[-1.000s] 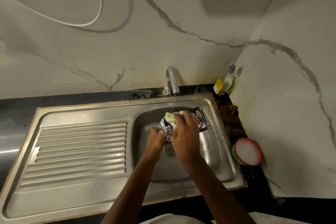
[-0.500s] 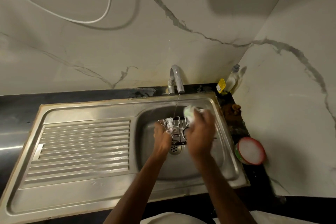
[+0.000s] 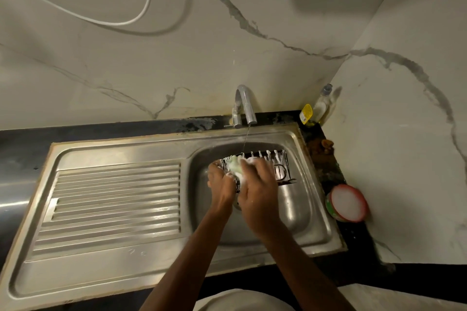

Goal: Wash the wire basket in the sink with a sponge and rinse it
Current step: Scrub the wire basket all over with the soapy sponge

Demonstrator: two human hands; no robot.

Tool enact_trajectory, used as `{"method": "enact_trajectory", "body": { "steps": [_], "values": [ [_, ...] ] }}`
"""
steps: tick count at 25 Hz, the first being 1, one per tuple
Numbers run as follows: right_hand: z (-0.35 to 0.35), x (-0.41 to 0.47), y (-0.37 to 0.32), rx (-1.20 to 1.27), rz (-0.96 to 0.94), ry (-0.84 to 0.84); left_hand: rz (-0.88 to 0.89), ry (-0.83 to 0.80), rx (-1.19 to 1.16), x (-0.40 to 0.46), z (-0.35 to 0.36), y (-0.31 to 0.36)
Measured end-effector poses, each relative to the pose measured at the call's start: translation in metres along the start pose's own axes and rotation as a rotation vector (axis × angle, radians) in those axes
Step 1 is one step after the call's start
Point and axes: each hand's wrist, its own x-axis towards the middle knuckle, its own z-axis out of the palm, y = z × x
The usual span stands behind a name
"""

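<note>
A dark wire basket point(image 3: 279, 168), streaked with white foam, is held over the steel sink bowl point(image 3: 295, 209). My left hand point(image 3: 220, 184) grips its left end. My right hand point(image 3: 257, 184) presses a foamy green sponge point(image 3: 235, 165) against the basket's left part. Both hands hide the basket's middle. A thin stream of water falls from the tap point(image 3: 243, 106) onto the basket's far rim.
The ribbed draining board point(image 3: 111, 204) lies left of the bowl. A soap bottle point(image 3: 321, 106) stands in the back right corner. A round tub with white paste point(image 3: 347, 203) sits on the dark counter right of the sink. A white cable point(image 3: 141, 12) hangs on the wall.
My right hand with the sponge has swept from the basket's right side back to its left part. More of the basket's right end shows now. My left hand stays on the left end.
</note>
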Motion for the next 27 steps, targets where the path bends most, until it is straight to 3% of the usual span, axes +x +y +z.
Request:
{"method": "enact_trajectory", "body": {
  "steps": [2, 5, 7, 12, 16, 18, 21, 23, 25, 27],
  "values": [
    [-0.001, 0.007, 0.009, 0.006, -0.012, -0.002, 0.011, -0.010, 0.012, -0.008, 0.000, 0.005],
    [-0.011, 0.028, 0.051, -0.088, 0.279, 0.094, -0.018, -0.006, 0.005, -0.011, 0.000, 0.012],
    [-0.015, 0.029, 0.051, -0.091, 0.360, 0.131, -0.010, -0.017, 0.032, -0.008, 0.000, 0.010],
    [-0.009, 0.013, 0.011, -0.003, 0.121, 0.029, 0.047, -0.009, 0.024, -0.014, 0.001, 0.012],
    [-0.026, 0.029, 0.067, -0.068, 0.590, 0.071, 0.028, 0.039, 0.028, -0.005, -0.004, 0.008],
    [-0.023, 0.018, 0.056, -0.035, 0.521, 0.092, 0.010, 0.047, -0.001, -0.007, -0.003, 0.012],
    [-0.011, -0.012, 0.000, 0.126, 0.160, -0.020, -0.023, 0.034, -0.011, -0.010, 0.000, 0.016],
    [-0.015, -0.027, -0.007, 0.096, 0.037, -0.072, 0.016, 0.016, 0.005, -0.012, -0.001, 0.012],
    [-0.020, -0.022, 0.018, 0.044, 0.133, -0.013, 0.061, 0.018, 0.012, -0.011, -0.004, 0.005],
    [-0.025, -0.017, 0.037, -0.011, 0.356, 0.076, 0.001, 0.045, -0.004, -0.006, -0.006, 0.004]
  ]
}}
